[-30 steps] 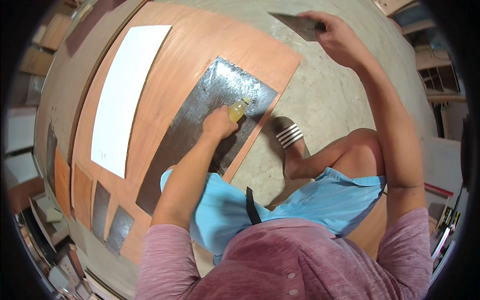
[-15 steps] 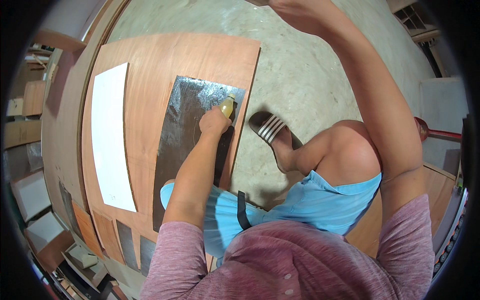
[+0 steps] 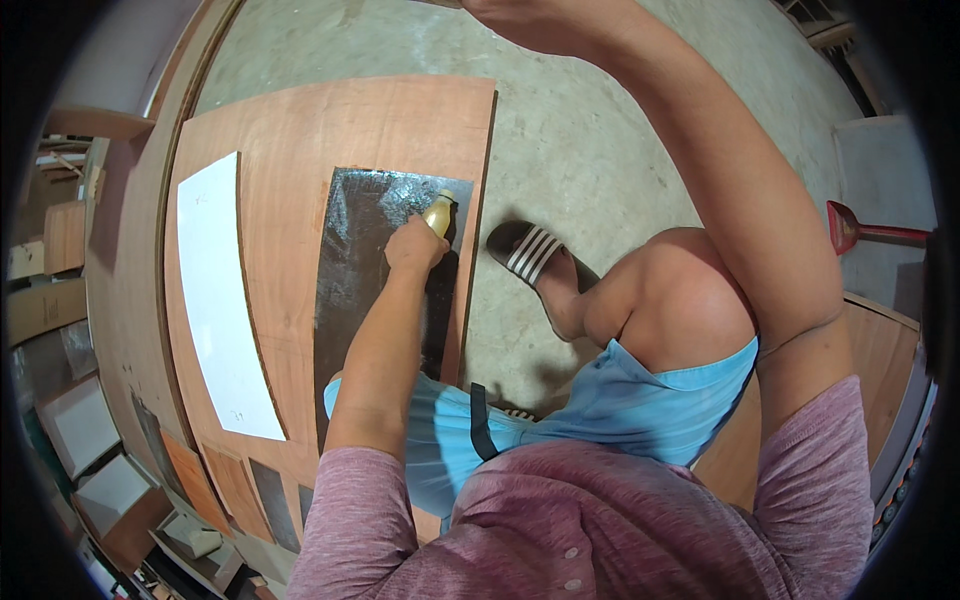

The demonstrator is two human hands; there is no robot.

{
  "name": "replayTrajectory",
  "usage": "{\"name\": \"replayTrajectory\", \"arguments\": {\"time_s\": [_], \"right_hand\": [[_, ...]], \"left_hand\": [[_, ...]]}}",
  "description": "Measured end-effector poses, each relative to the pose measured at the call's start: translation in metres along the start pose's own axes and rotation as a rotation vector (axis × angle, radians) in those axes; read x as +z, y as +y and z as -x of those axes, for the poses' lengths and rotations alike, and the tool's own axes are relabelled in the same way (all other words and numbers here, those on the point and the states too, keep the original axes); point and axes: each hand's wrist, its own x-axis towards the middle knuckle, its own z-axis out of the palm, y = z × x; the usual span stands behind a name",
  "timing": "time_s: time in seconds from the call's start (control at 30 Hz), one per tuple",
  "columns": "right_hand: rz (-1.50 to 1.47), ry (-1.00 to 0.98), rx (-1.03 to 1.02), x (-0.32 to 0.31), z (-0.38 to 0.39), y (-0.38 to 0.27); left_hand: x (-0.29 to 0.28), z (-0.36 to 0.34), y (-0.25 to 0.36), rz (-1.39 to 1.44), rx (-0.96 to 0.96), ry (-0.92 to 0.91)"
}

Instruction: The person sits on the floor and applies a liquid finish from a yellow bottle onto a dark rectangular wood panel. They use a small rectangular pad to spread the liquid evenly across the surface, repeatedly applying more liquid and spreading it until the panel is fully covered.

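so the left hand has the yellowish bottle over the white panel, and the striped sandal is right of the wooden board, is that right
Not quite: the head view shows the yellowish bottle in the left hand over the dark panel, not the white panel. The striped sandal is indeed right of the wooden board.

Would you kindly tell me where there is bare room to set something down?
The wooden board is bare beyond the white panel and dark sheet, and between them. Concrete floor lies open beyond the sandal, right of the board. It's crowded around the left hand and bottle, and at the lower-left strips.
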Motion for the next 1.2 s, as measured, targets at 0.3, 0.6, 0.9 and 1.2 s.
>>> {"name": "replayTrajectory", "arguments": {"time_s": [0.3,0.6,0.9,1.2], "right_hand": [[0.004,0.01,0.025,-0.005,-0.001,-0.004],[-0.088,-0.022,-0.042,0.011,-0.012,-0.008],[-0.249,-0.121,-0.081,0.057,-0.028,-0.035],[-0.201,-0.159,-0.163,0.08,-0.033,-0.047]], "left_hand": [[0.016,-0.013,0.002,-0.03,0.002,-0.023],[0.034,0.021,-0.016,-0.035,-0.01,-0.054],[0.082,0.067,-0.083,-0.032,-0.124,-0.03],[0.114,0.11,-0.12,0.073,-0.239,-0.05]]}}
